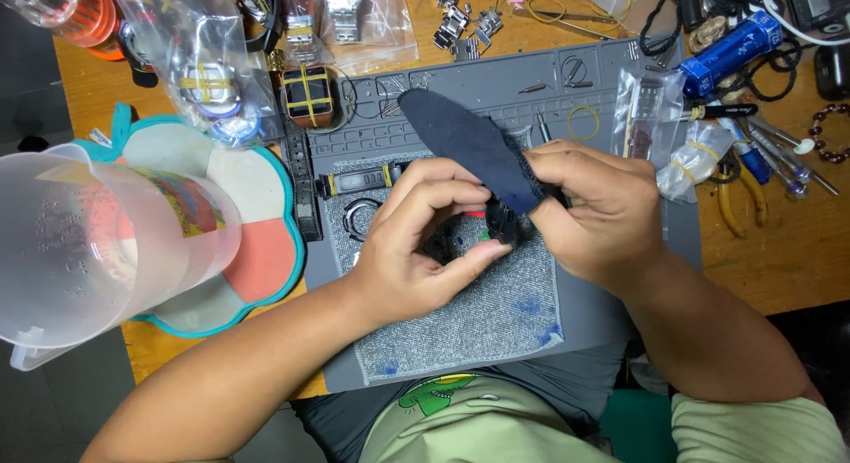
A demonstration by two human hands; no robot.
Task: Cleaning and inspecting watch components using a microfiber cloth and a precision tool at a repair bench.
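Note:
My left hand [423, 242] curls around a small black watch part [501, 222], pinching it between thumb and fingers above a grey cloth pad [496, 321]. My right hand [591, 211] grips a dark navy cloth [469, 144] and presses it against the same black part; the cloth's free end sticks up and to the left. Both hands meet over the grey work mat [611, 91]. A black watch strap [359, 180] and a black ring-shaped bezel [359, 219] lie on the mat just left of my left hand.
A translucent plastic jug [97, 242] stands at the left on a flower-shaped mat [257, 250]. Bagged watches [212, 82], a watch case with yellow bands [308, 96], metal band links [460, 25], a blue cylinder [730, 51], screwdrivers [779, 149] and yellow-handled pliers [735, 202] crowd the wooden table.

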